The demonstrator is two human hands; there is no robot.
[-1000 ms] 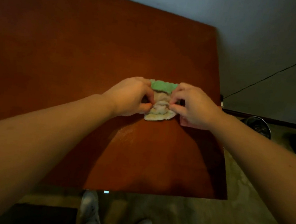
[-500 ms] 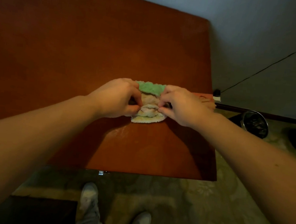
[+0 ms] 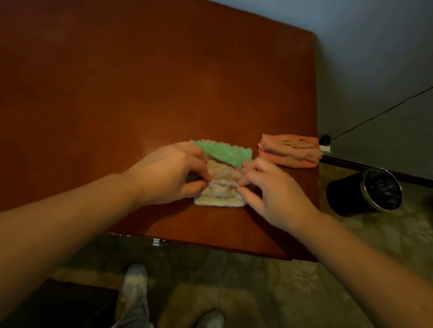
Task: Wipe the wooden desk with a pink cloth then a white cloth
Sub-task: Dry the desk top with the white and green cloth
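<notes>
Your left hand (image 3: 171, 172) and right hand (image 3: 273, 194) pinch the limp white cloth (image 3: 220, 195) by its sides, beside the pink cloth (image 3: 289, 151).

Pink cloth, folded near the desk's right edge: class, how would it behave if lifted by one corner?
The pink cloth probably flops and unfolds: its stacked layers look soft and rumpled. Likely light, being thin fabric. Lying flat on the desk, it should not roll or tip.
</notes>
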